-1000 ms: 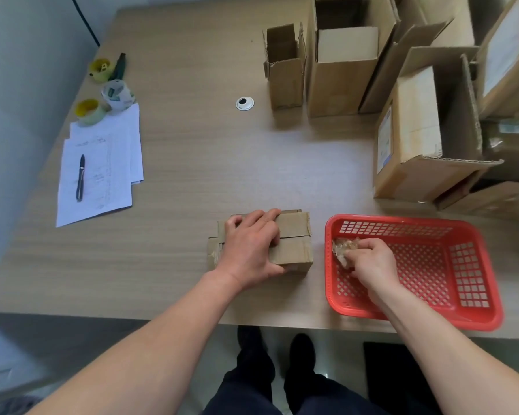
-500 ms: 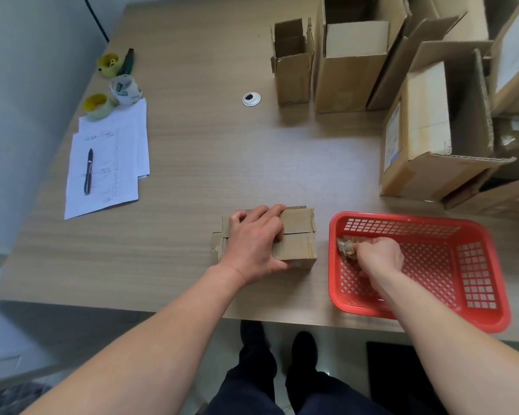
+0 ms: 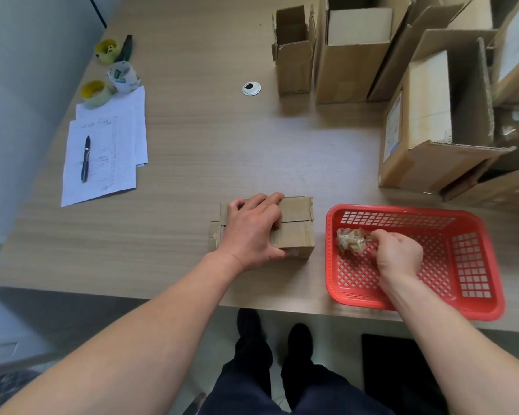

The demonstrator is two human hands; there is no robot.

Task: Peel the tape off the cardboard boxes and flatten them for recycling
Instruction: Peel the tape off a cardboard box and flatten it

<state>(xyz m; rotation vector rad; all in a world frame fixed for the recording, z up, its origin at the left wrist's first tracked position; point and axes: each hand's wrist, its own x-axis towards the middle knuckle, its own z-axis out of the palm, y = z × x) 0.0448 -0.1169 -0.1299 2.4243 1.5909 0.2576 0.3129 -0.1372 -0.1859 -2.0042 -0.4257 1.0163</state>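
Observation:
A small taped cardboard box [image 3: 297, 232] lies on the table near the front edge. My left hand [image 3: 252, 232] lies over its top, fingers reaching the far edge and thumb on the near face, holding it. A red plastic basket [image 3: 474, 265] stands just right of the box. Inside it, at the left end, lies a crumpled wad of peeled tape [image 3: 349, 241]. My right hand [image 3: 399, 253] is in the basket with curled fingers, its fingertips pinching the wad's right edge.
Several open cardboard boxes stand at the back [image 3: 294, 52] and along the right side [image 3: 432, 121]. At the left are paper sheets [image 3: 108, 151] with a pen [image 3: 85, 158] and tape rolls [image 3: 123, 76]. A cable grommet [image 3: 251, 88] sits mid-table.
My right hand has drawn slightly back to the right inside the basket, so more of the tape wad shows. My left hand stays on the box.

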